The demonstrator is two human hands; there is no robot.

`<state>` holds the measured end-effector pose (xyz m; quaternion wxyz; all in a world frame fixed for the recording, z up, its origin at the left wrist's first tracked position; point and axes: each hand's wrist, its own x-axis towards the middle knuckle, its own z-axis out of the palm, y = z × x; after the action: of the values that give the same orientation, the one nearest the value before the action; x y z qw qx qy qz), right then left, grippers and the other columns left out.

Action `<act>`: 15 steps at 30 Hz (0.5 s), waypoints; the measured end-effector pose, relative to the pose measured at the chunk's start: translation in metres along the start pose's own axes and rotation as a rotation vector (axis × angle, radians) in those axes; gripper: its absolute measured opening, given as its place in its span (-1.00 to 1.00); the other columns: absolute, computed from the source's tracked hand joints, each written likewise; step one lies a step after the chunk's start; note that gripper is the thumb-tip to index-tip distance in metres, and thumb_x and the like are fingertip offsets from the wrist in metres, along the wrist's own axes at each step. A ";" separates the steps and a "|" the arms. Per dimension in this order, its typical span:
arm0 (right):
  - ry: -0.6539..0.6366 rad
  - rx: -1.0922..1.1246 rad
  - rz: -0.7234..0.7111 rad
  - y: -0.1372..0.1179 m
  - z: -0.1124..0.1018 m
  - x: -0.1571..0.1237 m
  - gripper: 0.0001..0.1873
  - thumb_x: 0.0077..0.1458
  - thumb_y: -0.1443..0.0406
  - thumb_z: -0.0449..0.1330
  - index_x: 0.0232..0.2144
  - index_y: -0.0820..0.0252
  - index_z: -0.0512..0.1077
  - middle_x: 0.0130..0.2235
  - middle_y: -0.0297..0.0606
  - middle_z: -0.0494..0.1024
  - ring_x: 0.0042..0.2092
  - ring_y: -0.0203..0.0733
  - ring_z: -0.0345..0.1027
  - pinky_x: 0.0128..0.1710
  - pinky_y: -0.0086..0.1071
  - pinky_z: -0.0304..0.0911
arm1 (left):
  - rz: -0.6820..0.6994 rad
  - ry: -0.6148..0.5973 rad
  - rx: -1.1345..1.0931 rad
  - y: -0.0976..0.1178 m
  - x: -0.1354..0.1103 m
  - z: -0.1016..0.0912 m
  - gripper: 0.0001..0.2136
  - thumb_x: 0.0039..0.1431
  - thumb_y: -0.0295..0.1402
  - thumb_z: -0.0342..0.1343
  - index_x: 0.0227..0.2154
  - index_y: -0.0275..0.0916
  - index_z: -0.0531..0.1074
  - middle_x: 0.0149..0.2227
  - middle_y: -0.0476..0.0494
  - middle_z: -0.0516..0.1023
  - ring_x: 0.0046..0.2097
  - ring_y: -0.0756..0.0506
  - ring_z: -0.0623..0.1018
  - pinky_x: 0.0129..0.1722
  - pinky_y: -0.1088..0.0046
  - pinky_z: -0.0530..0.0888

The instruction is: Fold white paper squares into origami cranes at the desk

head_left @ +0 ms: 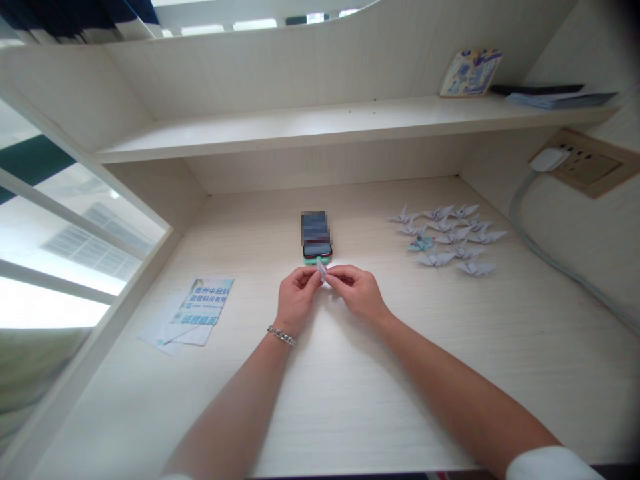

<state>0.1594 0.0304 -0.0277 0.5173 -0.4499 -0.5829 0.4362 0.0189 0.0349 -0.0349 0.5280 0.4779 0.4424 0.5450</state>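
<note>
1. The folded white paper piece [321,268] is just on the near side of the smartphone [317,250], pinched between both hands; the fingers hide much of its shape.
2. The left hand [297,293] has thumb and forefinger drawn narrow on its left side; the right hand [356,288] grips its right side the same way.
3. It should handle as nearly weightless, stiff along the creases but soft on single layers, with little slip on dry skin. It looks easy to crush or tear, so a light fingertip hold on the thick, layered part seems best, away from thin points.
4. Paper cranes: I count twelve to the right of the phone, eleven white and one blue patterned crane [421,243]; they crowd together, so the count could be slightly off.
5. Left of the phone and nearer the person: one printed leaflet [205,301] overlapping pale paper [193,335], whose sheets I cannot count surely.
6. One of each: the phone, a chain bracelet [282,335] nearer the person than the phone, and, far to the phone's right, a white plug [549,159] with its cable [550,259] in a wall socket [595,167].
</note>
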 end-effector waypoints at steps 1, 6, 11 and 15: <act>-0.001 -0.004 -0.002 0.000 0.000 0.000 -0.79 -0.01 0.19 0.18 -0.32 0.17 0.50 -0.28 -0.21 0.54 -0.23 -0.16 0.42 -0.20 -0.30 0.31 | 0.002 -0.002 0.003 0.000 0.000 0.000 -0.76 -0.04 -0.28 0.18 -0.30 -0.31 0.46 -0.27 -0.20 0.55 -0.25 -0.05 0.51 -0.16 0.37 0.43; 0.019 -0.039 -0.028 0.000 0.001 0.000 -0.80 -0.01 0.20 0.19 -0.33 0.14 0.50 -0.24 -0.21 0.54 -0.19 -0.15 0.40 -0.20 -0.31 0.32 | 0.016 0.007 0.013 0.002 -0.001 0.000 -0.75 -0.05 -0.28 0.19 -0.31 -0.31 0.47 -0.26 -0.21 0.55 -0.25 -0.07 0.51 -0.16 0.35 0.43; 0.039 -0.085 -0.082 -0.002 0.000 0.000 -0.83 -0.02 0.22 0.19 -0.36 0.14 0.51 -0.23 -0.20 0.52 -0.17 -0.16 0.39 -0.24 -0.33 0.33 | 0.030 0.027 -0.007 0.001 -0.001 0.000 -0.75 -0.06 -0.30 0.20 -0.31 -0.32 0.47 -0.28 -0.21 0.55 -0.25 -0.06 0.51 -0.16 0.35 0.43; 0.057 -0.165 -0.140 -0.006 -0.001 -0.001 -0.86 -0.01 0.26 0.19 -0.37 0.14 0.51 -0.28 -0.21 0.51 -0.20 -0.18 0.38 -0.26 -0.34 0.32 | 0.029 0.039 0.001 -0.001 0.000 0.000 -0.75 -0.07 -0.28 0.20 -0.32 -0.34 0.47 -0.31 -0.20 0.55 -0.28 -0.06 0.51 -0.18 0.34 0.44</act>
<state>0.1601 0.0283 -0.0222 0.5242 -0.4615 -0.6316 0.3366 0.0192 0.0346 -0.0356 0.5111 0.4737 0.4460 0.5617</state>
